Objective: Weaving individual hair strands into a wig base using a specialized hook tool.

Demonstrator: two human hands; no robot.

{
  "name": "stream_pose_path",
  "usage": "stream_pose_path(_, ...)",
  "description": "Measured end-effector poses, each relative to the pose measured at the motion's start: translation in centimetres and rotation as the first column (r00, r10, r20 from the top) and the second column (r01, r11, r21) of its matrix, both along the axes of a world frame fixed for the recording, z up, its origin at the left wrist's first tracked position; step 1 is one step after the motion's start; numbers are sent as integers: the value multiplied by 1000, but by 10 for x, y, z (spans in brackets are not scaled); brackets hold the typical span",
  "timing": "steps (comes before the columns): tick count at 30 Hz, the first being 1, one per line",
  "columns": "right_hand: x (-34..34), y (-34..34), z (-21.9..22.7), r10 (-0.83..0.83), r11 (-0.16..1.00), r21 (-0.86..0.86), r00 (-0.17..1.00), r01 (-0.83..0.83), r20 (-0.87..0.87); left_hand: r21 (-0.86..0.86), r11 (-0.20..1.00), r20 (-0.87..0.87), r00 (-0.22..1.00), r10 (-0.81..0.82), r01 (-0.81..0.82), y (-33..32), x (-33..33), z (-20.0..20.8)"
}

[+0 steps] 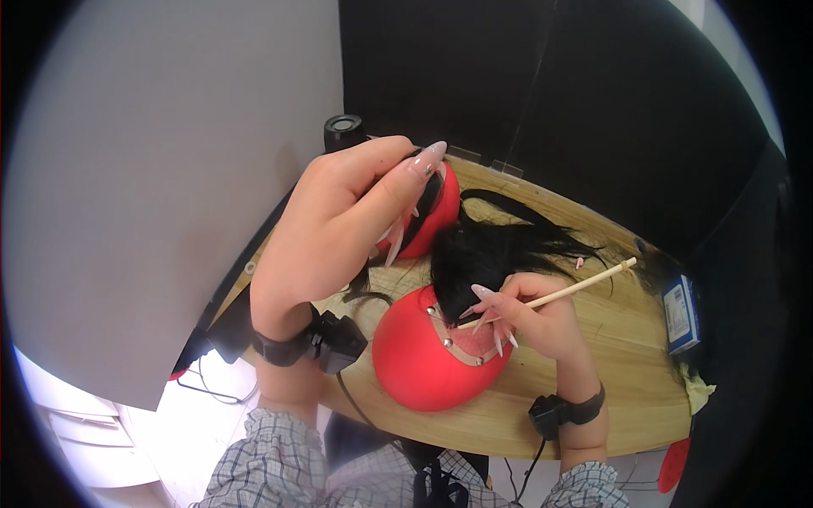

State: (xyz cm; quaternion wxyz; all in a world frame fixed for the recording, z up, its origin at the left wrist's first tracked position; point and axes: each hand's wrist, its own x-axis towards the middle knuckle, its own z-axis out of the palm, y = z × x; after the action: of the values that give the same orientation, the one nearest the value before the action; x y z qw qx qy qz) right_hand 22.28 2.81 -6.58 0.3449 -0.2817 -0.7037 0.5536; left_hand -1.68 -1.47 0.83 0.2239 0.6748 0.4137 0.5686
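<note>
Wooden tabletop (635, 364) before dark panels (593, 102); nearest, a red dome (428, 364) bearing a pinned, pale-edged mesh (472, 343); the right hand (542, 322) has its fingers curled closed around a slim pale stick (584, 281), tip at the mesh beside black hair (466, 271); farther up, the left hand (330, 220) presses thumb and forefinger together, anything between them impossible to tell; behind it, a second red dome (445, 216).

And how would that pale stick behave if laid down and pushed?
The pale stick is probably stiff, since it runs straight beyond the right hand. It looks light, being so slender. It may roll, as its shaft seems round.
</note>
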Motion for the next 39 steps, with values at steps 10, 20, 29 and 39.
stream_pose_path(10, -3, -1, -2, -3, 1000, 1, 1000, 3, -11, 41, 999, 34, 999, -25, 24, -5, 1, 0)
stream_pose_path(20, -2, 1, -3, 25, 1000, 12, 999, -24, -30, -5, 1000, -34, 999, -15, 14, -8, 1, 5)
stream_pose_path(29, 0, 3, -2, 11, 1000, 22, 999, -12, 40, 5, 1000, -54, 999, 0, 1, -5, 2, 2)
stream_pose_path(39, -1, 5, -5, -61, 997, 40, 998, 61, -3, 75, 997, -94, 996, -5, 13, -1, 2, 0)
